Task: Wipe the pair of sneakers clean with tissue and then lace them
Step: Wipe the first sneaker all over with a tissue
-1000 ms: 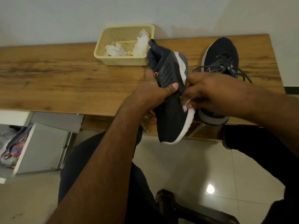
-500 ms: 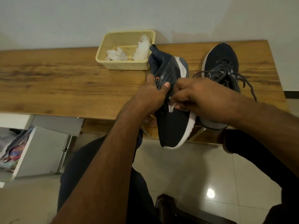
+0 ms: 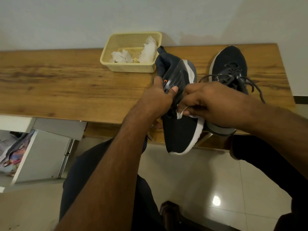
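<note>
Nearest, held sneaker [image 3: 181,132]: toe hanging past the table [image 3: 66,84] edge, tilted slightly more upright than a second ago. Left hand [image 3: 158,99] grips its midsection. Right hand [image 3: 205,100] pinches tissue [image 3: 180,113] against the upper, moved inward from the sole; fingertips hidden. Second sneaker [image 3: 228,64]: behind, laced, heel covered. Basket [image 3: 116,40]: crumpled tissues inside.

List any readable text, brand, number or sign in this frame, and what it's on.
No text can be read.
Held sneaker: small orange mark by the left hand, too small to tell whether it is a letter or logo.
Sneaker on the table: no visible print.
Yellow basket: no label showing.
</note>
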